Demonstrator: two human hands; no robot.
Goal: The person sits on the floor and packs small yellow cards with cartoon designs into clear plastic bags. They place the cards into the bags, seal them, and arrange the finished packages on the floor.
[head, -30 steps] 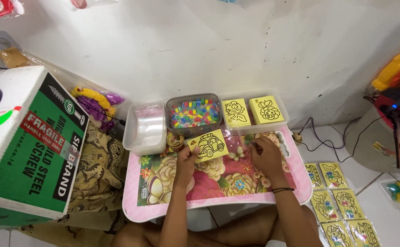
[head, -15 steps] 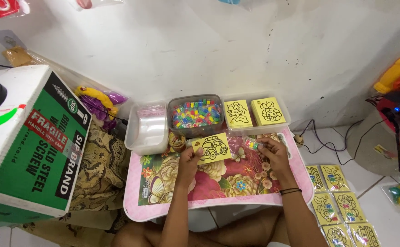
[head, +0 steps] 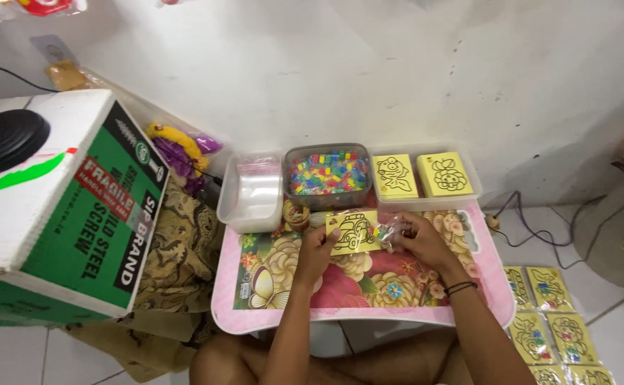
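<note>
We hold 1 yellow picture card (head: 353,232) in the left hand (head: 320,246), grip pinching its left edge, above the far edge of the pink floral desk (head: 369,285). The right hand (head: 420,239) closes its grip on a small clear packet (head: 390,234) of coloured bits, touching the card's right edge. Just beyond the far edge sit 3 tubs: an empty clear tub (head: 253,191), a tub of coloured pieces (head: 327,173) and a tray with 2 more yellow cards (head: 424,175). Risk (our judgement): the packet could slip or burst under a hard pinch, scattering bits across the desk; a loose edge-pinch could let the card tilt and drop.
</note>
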